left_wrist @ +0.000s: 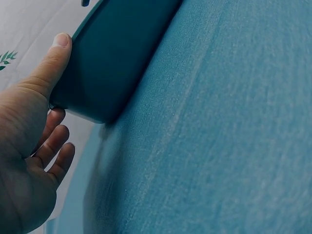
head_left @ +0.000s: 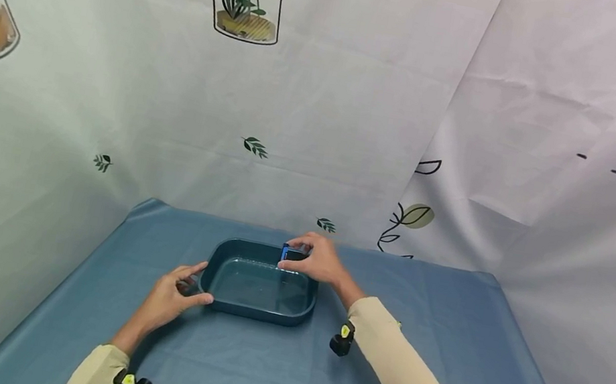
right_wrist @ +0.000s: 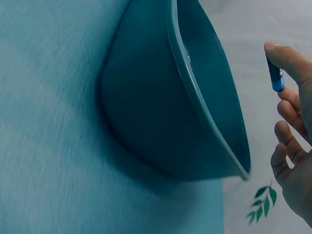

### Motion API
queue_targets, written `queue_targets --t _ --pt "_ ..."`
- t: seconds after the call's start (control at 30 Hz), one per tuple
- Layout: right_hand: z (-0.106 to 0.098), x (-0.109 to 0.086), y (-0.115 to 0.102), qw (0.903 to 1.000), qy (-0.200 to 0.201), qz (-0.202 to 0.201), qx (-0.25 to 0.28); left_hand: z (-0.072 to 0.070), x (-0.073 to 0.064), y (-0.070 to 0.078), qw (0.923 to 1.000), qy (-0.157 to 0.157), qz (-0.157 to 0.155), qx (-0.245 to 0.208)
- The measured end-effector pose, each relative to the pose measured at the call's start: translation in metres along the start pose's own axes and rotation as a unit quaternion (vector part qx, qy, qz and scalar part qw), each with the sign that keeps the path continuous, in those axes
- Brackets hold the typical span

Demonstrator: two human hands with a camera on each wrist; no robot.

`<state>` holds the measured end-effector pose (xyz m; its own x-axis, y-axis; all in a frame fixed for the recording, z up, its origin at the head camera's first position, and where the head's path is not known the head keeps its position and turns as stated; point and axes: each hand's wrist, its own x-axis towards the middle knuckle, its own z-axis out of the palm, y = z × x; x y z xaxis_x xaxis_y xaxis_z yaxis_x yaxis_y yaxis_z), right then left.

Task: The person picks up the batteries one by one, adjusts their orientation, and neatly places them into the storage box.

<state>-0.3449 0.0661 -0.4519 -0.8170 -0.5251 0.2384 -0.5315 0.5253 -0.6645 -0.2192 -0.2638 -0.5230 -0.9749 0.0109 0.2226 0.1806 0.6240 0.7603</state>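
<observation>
A teal rectangular dish (head_left: 257, 313) with rounded corners and raised sides sits on the blue cloth. At its left end my left hand (head_left: 168, 298) holds the rim, the thumb at the near corner and the fingers farther back. In the left wrist view, the thumb (left_wrist: 54, 61) lies against the dish wall (left_wrist: 112, 58) and the other fingers are bent below. Over the dish's far right part, my right hand (head_left: 321, 261) pinches a small blue-and-dark battery (head_left: 284, 253) between thumb and fingers. The right wrist view shows this battery (right_wrist: 275, 75) above the rim, apart from the dish.
Blue cloth (head_left: 419, 292) covers the table around the dish. White fabric walls (head_left: 320, 119) with printed plants and leaves rise behind and at both sides. Each wrist carries a small black camera (head_left: 341, 340) on a strap.
</observation>
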Motion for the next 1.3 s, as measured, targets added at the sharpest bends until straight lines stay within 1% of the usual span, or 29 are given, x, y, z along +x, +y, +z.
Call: queue_targets --t 0.27,0.4,0.6,0.87,1.1,1.3 --pt "0.017 0.007 -0.007 0.9992 -0.001 0.022 0.034 0.000 -0.001 -0.001 1.0000 -0.001 -0.003 -0.001" --pt "0.025 0.009 -0.009 0.9991 -0.006 0.019 0.038 0.001 0.000 0.000 1.0000 0.002 -0.003 -0.001" --pt "0.037 0.014 -0.018 0.9985 -0.016 0.021 0.049 0.001 0.001 0.001 1.0000 0.005 -0.003 0.001" --pt "0.052 0.023 -0.029 0.9977 -0.029 0.019 0.058 0.002 0.002 0.002 0.9998 0.000 -0.020 -0.002" --pt "0.060 0.028 -0.040 0.9968 -0.029 0.040 0.062 0.003 0.003 0.001 0.9999 0.003 -0.009 -0.009" --pt "0.072 0.030 -0.044 0.9962 -0.024 0.041 0.073 0.002 0.002 0.000 0.9999 0.004 -0.005 -0.008"
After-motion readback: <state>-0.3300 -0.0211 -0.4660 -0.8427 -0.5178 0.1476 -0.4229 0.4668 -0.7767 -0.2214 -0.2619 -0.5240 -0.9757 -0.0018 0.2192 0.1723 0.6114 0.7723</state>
